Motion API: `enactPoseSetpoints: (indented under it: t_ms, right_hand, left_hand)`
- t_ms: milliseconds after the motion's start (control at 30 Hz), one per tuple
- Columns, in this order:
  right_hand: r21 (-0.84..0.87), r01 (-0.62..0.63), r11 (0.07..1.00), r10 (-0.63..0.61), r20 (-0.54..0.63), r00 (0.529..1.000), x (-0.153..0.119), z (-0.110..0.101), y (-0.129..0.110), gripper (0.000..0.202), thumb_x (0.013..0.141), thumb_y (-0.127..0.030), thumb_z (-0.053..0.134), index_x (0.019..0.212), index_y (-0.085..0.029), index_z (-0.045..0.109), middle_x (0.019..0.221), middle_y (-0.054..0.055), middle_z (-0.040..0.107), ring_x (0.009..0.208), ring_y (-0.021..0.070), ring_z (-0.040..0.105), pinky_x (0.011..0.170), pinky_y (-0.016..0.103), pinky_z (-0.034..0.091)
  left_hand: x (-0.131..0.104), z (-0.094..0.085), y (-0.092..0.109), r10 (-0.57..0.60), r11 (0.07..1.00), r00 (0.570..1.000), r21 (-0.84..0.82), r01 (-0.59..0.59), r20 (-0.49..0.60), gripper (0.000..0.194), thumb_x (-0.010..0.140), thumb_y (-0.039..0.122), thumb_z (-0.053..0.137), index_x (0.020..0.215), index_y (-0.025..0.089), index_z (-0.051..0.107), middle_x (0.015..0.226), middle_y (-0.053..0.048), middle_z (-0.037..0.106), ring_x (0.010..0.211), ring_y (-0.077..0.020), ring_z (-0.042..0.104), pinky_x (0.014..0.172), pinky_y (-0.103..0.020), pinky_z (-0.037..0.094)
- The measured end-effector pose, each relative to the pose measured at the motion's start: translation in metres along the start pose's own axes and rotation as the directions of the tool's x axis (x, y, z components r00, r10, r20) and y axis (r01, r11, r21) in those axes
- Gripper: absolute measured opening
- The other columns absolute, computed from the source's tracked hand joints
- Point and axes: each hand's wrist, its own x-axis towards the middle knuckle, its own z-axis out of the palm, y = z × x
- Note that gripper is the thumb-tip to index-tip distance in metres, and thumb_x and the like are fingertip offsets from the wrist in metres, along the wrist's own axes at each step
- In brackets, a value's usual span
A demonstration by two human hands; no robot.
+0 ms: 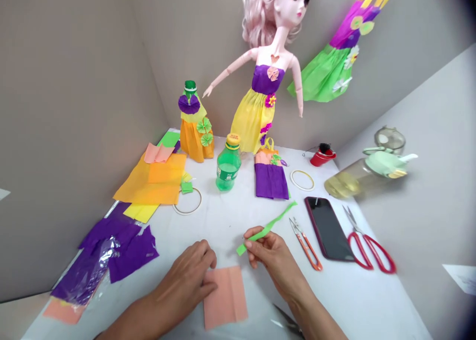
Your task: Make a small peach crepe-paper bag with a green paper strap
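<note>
My right hand pinches a narrow strip of light green crepe paper between thumb and fingers, lifted above the white table. One short end of the strip sticks out left of the thumb; the long end points up and right. My left hand rests on the table with fingers bent and thumb apart. Its thumb touches the upper left part of a folded peach crepe paper piece. Right of my right hand lie small orange-handled thread snips. A dark blade shows partly beneath my right forearm.
A green bottle stands mid-table, before a doll in a paper dress. Orange sheets and purple paper lie left. Right are a phone, red-handled scissors, a pitcher and a small red bucket.
</note>
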Motion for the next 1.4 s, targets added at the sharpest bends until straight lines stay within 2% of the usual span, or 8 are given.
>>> enactPoseSetpoints:
  t_ms: [233,433,567,900,1067,1167,1233,1400]
  right_hand:
    - [0.003,-0.002,1.0,0.002,-0.004,1.0,0.0,-0.005,0.0,0.028,0.074,-0.037,0.08,0.089,-0.017,0.066,0.064,-0.003,0.061,0.06,0.0111,0.055,0.063,0.025,0.041]
    - [-0.022,0.001,1.0,-0.003,-0.047,0.999,-0.002,-0.009,-0.003,0.028,0.073,-0.038,0.08,0.088,-0.018,0.067,0.06,-0.004,0.056,0.059,0.0106,0.049,0.063,0.024,0.039]
    - [-0.012,-0.007,1.0,0.006,-0.057,0.998,-0.002,-0.01,-0.003,0.027,0.073,-0.038,0.08,0.087,-0.019,0.068,0.063,-0.004,0.056,0.061,0.0104,0.049,0.063,0.024,0.038]
    - [-0.036,-0.008,0.999,0.007,-0.037,0.999,-0.001,-0.012,0.0,0.026,0.075,-0.037,0.079,0.089,-0.018,0.068,0.062,-0.004,0.054,0.061,0.0099,0.047,0.062,0.023,0.037]
    - [-0.029,0.015,0.999,-0.017,-0.072,0.997,-0.004,-0.013,-0.015,0.027,0.073,-0.037,0.081,0.087,-0.018,0.068,0.062,-0.004,0.055,0.059,0.0097,0.048,0.061,0.023,0.038]
    - [-0.05,0.038,0.998,-0.042,-0.082,0.996,-0.009,-0.011,-0.03,0.026,0.072,-0.037,0.081,0.086,-0.019,0.068,0.065,-0.003,0.057,0.06,0.0101,0.049,0.06,0.023,0.039]
    - [-0.074,0.052,0.996,-0.057,-0.073,0.996,-0.01,-0.008,-0.037,0.026,0.072,-0.037,0.081,0.086,-0.019,0.068,0.067,-0.003,0.057,0.063,0.0106,0.05,0.06,0.023,0.039]
    - [-0.235,0.099,0.967,-0.121,-0.083,0.989,0.007,-0.002,-0.031,0.023,0.076,-0.037,0.076,0.088,-0.02,0.068,0.076,-0.001,0.062,0.07,0.0127,0.052,0.066,0.025,0.041]
  left_hand:
    - [0.006,-0.003,0.001,0.073,0.997,0.995,0.01,-0.074,0.069,0.02,0.075,0.0,0.048,0.076,0.02,0.045,0.083,0.0,0.055,0.077,-0.0172,0.049,0.067,-0.029,0.035]
    - [-0.004,0.0,0.002,-0.063,0.987,0.998,0.152,0.059,0.022,0.028,0.075,0.009,0.054,0.1,0.021,0.052,0.1,-0.004,0.059,0.092,-0.0239,0.053,0.08,-0.035,0.039]
    - [-0.015,0.006,0.01,-0.2,0.959,0.979,0.21,0.191,0.025,0.019,0.079,0.011,0.052,0.096,0.019,0.055,0.1,-0.006,0.058,0.093,-0.0264,0.052,0.082,-0.039,0.038]
    - [-0.01,-0.004,0.012,-0.18,0.951,0.973,-0.229,0.21,0.146,0.011,0.084,0.016,0.047,0.076,0.02,0.042,0.081,0.002,0.055,0.075,-0.015,0.05,0.068,-0.026,0.035]
    - [0.015,-0.006,0.014,-0.185,0.801,0.969,-0.547,0.244,0.163,0.009,0.081,0.019,0.051,0.086,0.022,0.044,0.075,0.005,0.05,0.069,-0.0125,0.049,0.066,-0.024,0.038]
    - [0.036,-0.004,0.012,-0.152,0.667,0.98,-0.718,0.197,0.128,0.025,0.08,0.021,0.054,0.103,0.023,0.045,0.082,0.005,0.048,0.067,-0.0109,0.048,0.064,-0.023,0.039]
    - [0.049,-0.005,0.01,-0.124,0.628,0.984,-0.757,0.179,0.13,0.033,0.079,0.02,0.056,0.11,0.024,0.045,0.084,0.005,0.048,0.064,-0.0097,0.047,0.06,-0.023,0.038]
    - [0.069,-0.015,0.005,-0.057,0.661,0.986,-0.734,0.156,0.159,0.032,0.081,0.021,0.058,0.112,0.023,0.048,0.077,0.006,0.048,0.061,-0.0092,0.045,0.056,-0.022,0.032]
